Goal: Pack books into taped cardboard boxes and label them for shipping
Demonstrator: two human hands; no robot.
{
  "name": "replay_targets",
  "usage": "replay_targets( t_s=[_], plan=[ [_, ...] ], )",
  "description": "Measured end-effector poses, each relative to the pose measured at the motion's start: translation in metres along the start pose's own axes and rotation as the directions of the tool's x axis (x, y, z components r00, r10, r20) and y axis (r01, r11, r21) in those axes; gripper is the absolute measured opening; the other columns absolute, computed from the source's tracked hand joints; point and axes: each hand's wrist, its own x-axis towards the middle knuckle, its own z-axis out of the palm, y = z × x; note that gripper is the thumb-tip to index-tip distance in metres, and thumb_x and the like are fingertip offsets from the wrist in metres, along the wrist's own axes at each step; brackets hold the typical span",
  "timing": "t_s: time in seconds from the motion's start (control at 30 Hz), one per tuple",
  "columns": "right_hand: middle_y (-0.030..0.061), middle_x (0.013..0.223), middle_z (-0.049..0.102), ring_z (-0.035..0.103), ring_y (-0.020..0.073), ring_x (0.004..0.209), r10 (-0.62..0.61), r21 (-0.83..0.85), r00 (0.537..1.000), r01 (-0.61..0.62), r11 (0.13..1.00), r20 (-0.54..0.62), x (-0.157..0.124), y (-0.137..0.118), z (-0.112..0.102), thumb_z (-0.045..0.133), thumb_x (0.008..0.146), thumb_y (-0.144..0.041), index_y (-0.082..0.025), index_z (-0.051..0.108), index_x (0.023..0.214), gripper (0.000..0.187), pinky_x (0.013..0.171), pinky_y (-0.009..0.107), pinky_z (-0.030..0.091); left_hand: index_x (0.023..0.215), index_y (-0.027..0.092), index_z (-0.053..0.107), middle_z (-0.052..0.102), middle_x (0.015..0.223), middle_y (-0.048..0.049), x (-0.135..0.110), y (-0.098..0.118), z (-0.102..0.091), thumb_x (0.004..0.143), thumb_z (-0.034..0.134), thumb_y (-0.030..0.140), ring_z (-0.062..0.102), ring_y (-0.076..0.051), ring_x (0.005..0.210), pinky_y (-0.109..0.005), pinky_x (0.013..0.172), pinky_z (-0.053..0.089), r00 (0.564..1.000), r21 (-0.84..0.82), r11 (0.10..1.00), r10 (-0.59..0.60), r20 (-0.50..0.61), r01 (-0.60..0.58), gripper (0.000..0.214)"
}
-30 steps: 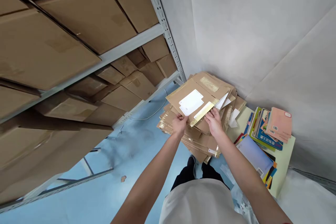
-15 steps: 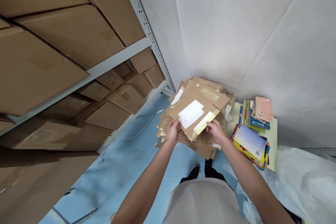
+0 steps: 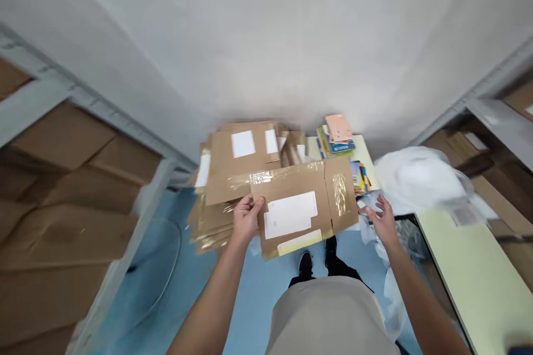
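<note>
My left hand point(image 3: 246, 216) grips the left edge of a flattened cardboard sheet point(image 3: 322, 208), thumb on top. White paper labels point(image 3: 291, 213) and shiny clear tape are stuck to the sheet, which hangs tilted over the floor in front of me. Just off its right end is my right hand point(image 3: 382, 221), fingers apart and bent. A small pale scrap by its fingertips is too blurred to make out. Behind and left of the held sheet lies a stack of flattened cardboard point(image 3: 227, 172), some pieces bearing white labels.
Books point(image 3: 337, 136) are piled on a pale table point(image 3: 368, 163) against the wall. White plastic wrap point(image 3: 420, 177) bulges to the right, beside a pale green tabletop point(image 3: 466, 272). Shelves of cardboard boxes point(image 3: 62, 222) flank me. A cable point(image 3: 177, 255) lies on the blue floor.
My view has turned to the right. The cardboard sheet has come off the stack toward the right in my left hand, and my right hand has let go of its edge.
</note>
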Motion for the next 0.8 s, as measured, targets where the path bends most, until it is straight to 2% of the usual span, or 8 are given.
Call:
replay_targets(
  t_s=[0.13, 0.27, 0.37, 0.43, 0.5, 0.6, 0.7, 0.8],
  plan=[
    [0.0162, 0.150, 0.043, 0.049, 0.0327, 0.130, 0.053, 0.135, 0.991, -0.037, 0.990, -0.119, -0.010, 0.003, -0.068, 0.065, 0.073, -0.066, -0.025, 0.042, 0.142, 0.083, 0.101, 0.051, 0.046, 0.070, 0.018, 0.063, 0.063, 0.059, 0.0010, -0.007, -0.002, 0.075, 0.051, 0.085, 0.058, 0.057, -0.013, 0.053, -0.023, 0.055, 0.049, 0.939, 0.170, 0.985, -0.062, 0.338, 0.004, 0.049],
    [0.0133, 0.138, 0.057, 0.058, 0.0279, 0.119, 0.085, 0.336, 0.955, 0.016, 0.942, -0.284, -0.030, 0.022, -0.135, 0.065, 0.077, -0.063, -0.026, 0.047, 0.135, 0.071, 0.098, 0.045, 0.050, 0.066, 0.019, 0.062, 0.063, 0.059, 0.0004, -0.029, -0.028, 0.166, 0.058, 0.081, 0.059, 0.058, -0.014, 0.055, -0.024, 0.055, 0.049, 0.794, 0.284, 0.954, -0.098, 0.600, -0.097, 0.045],
    [0.0086, 0.108, 0.070, 0.065, 0.0240, 0.098, 0.156, 0.349, 0.871, 0.019, 0.937, -0.466, -0.054, 0.053, -0.196, 0.061, 0.081, -0.060, -0.025, 0.055, 0.119, 0.052, 0.086, 0.040, 0.053, 0.071, 0.018, 0.065, 0.067, 0.064, -0.0020, -0.055, -0.063, 0.239, 0.060, 0.078, 0.059, 0.062, -0.017, 0.062, -0.026, 0.060, 0.052, 0.667, 0.302, 0.940, -0.123, 0.735, -0.160, 0.045],
    [0.0057, 0.092, 0.070, 0.065, 0.0221, 0.086, 0.200, 0.346, 0.826, -0.006, 0.938, -0.528, -0.075, 0.078, -0.239, 0.061, 0.083, -0.058, -0.024, 0.059, 0.108, 0.042, 0.078, 0.036, 0.053, 0.075, 0.018, 0.066, 0.069, 0.068, -0.0029, -0.076, -0.091, 0.288, 0.063, 0.076, 0.059, 0.064, -0.019, 0.066, -0.029, 0.064, 0.054, 0.592, 0.316, 0.926, -0.138, 0.794, -0.208, 0.043],
    [0.0040, 0.084, 0.069, 0.063, 0.0206, 0.080, 0.225, 0.366, 0.813, -0.016, 0.931, -0.537, -0.096, 0.104, -0.280, 0.063, 0.082, -0.056, -0.024, 0.060, 0.096, 0.036, 0.074, 0.035, 0.053, 0.077, 0.018, 0.067, 0.071, 0.072, -0.0039, -0.100, -0.118, 0.336, 0.068, 0.071, 0.057, 0.066, -0.020, 0.070, -0.032, 0.069, 0.055, 0.522, 0.332, 0.904, -0.154, 0.839, -0.268, 0.040],
    [0.0022, 0.077, 0.066, 0.061, 0.0187, 0.073, 0.265, 0.406, 0.777, -0.014, 0.914, -0.570, -0.120, 0.137, -0.330, 0.065, 0.081, -0.054, -0.023, 0.058, 0.085, 0.032, 0.070, 0.034, 0.052, 0.090, 0.019, 0.069, 0.075, 0.093, -0.0071, -0.140, -0.154, 0.402, 0.072, 0.067, 0.055, 0.069, -0.025, 0.091, -0.039, 0.087, 0.054, 0.423, 0.330, 0.872, -0.162, 0.891, -0.361, 0.040],
    [0.0014, 0.074, 0.063, 0.057, 0.0175, 0.066, 0.289, 0.386, 0.686, -0.012, 0.922, -0.668, -0.131, 0.160, -0.368, 0.065, 0.082, -0.052, -0.023, 0.058, 0.085, 0.030, 0.068, 0.035, 0.051, 0.122, 0.021, 0.062, 0.067, 0.125, -0.0113, -0.181, -0.178, 0.456, 0.070, 0.070, 0.053, 0.059, -0.029, 0.122, -0.043, 0.103, 0.046, 0.334, 0.330, 0.877, -0.212, 0.918, -0.350, 0.061],
    [0.0016, 0.072, 0.062, 0.056, 0.0180, 0.065, 0.294, 0.354, 0.604, -0.020, 0.935, -0.741, -0.132, 0.176, -0.395, 0.065, 0.081, -0.051, -0.023, 0.059, 0.086, 0.029, 0.068, 0.036, 0.051, 0.139, 0.022, 0.047, 0.057, 0.139, -0.0149, -0.212, -0.193, 0.496, 0.072, 0.071, 0.053, 0.049, -0.029, 0.134, -0.044, 0.109, 0.040, 0.265, 0.370, 0.886, -0.299, 0.917, -0.280, 0.078]
  ],
)
